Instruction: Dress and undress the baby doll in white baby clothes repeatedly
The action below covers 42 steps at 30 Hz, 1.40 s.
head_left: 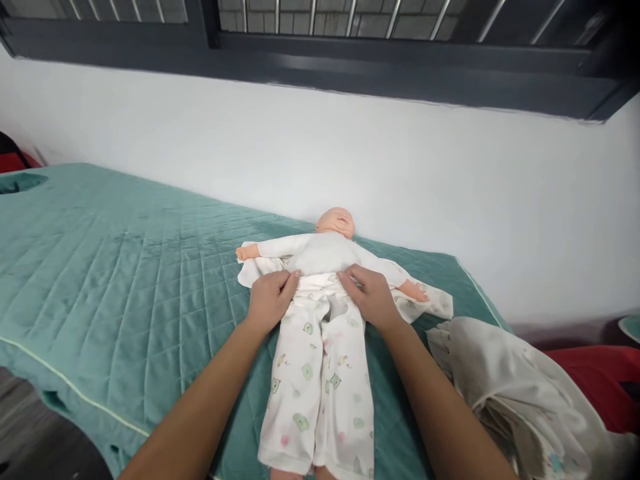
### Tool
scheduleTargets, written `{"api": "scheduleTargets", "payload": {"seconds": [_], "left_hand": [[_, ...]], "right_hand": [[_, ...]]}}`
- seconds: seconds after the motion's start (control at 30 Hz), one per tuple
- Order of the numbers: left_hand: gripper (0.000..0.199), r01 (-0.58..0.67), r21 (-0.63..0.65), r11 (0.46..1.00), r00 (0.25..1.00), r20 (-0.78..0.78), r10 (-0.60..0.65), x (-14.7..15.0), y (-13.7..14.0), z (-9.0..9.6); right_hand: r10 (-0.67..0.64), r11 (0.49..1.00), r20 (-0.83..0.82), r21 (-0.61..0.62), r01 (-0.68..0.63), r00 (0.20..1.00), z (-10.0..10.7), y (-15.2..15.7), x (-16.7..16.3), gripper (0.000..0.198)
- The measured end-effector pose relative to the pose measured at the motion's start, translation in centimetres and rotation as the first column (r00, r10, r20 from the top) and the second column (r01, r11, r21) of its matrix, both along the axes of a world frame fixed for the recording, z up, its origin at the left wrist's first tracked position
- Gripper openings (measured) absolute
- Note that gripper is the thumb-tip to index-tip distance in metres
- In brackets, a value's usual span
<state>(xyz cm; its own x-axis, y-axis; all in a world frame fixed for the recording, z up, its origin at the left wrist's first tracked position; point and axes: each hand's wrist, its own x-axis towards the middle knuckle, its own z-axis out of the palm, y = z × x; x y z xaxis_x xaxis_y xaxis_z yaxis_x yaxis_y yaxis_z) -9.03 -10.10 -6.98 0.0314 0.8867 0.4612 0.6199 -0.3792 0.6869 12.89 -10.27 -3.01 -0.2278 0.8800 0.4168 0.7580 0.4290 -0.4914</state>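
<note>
A baby doll lies on its back on a green quilted cover, its head toward the wall and its arms spread. It wears a white top and white pants printed with green and pink figures. My left hand pinches the waistband on the left side. At the right side of the waistband, my right hand has thumb and fingers closed on the cloth. A patterned white garment is spread under the doll's arms. The doll's feet are mostly out of view at the bottom.
The green quilted cover stretches left along the white wall. A crumpled heap of whitish cloth lies at the right, beside something red. Above is a dark window frame with metal bars.
</note>
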Motion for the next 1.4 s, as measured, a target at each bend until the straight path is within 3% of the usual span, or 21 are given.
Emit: {"api": "scheduleTargets", "payload": {"seconds": [0.2,0.33,0.47,0.67,0.77,0.97,1.17,1.4], "left_hand": [[0.026,0.106,-0.018,0.994,0.994,-0.007,-0.106,-1.0,-3.1,-0.4],[0.027,0.096,-0.071,0.993,0.995,-0.006,-0.096,-1.0,-3.4,-0.6],[0.027,0.052,-0.02,0.998,0.995,-0.088,-0.054,-0.9,-3.1,-0.8],[0.02,0.038,0.021,0.999,0.983,-0.178,-0.034,-1.0,-3.0,-1.2],[0.018,0.073,0.002,0.997,0.99,-0.119,-0.073,-1.0,-3.1,-1.4],[0.022,0.13,-0.017,0.991,0.991,0.03,-0.13,-0.3,-2.7,-0.9],[0.023,0.157,0.102,0.982,0.988,-0.004,-0.157,1.2,-0.1,0.0],[0.017,0.138,0.092,0.986,0.99,-0.016,-0.137,1.7,1.2,-0.2]], "right_hand": [[0.03,0.996,0.017,0.085,-0.031,0.999,-0.4,-0.5,0.0,0.039],[-0.012,0.993,0.077,0.122,0.003,0.997,-0.8,-1.4,0.1,0.039],[-0.04,0.99,0.124,0.137,0.023,0.991,-1.3,-3.3,0.6,0.037],[-0.046,0.997,0.036,-0.059,0.048,0.998,-1.5,-8.0,0.6,0.034],[-0.028,0.988,-0.066,-0.153,0.018,0.997,-1.5,-9.1,0.6,0.03],[-0.026,0.972,-0.253,-0.231,-0.034,0.967,-2.1,-7.4,1.7,0.027],[0.064,0.98,-0.412,-0.147,-0.136,0.909,-3.4,-6.1,3.0,0.032],[-0.007,0.994,-0.335,-0.107,-0.031,0.942,-4.7,-5.1,3.0,0.032]]}}
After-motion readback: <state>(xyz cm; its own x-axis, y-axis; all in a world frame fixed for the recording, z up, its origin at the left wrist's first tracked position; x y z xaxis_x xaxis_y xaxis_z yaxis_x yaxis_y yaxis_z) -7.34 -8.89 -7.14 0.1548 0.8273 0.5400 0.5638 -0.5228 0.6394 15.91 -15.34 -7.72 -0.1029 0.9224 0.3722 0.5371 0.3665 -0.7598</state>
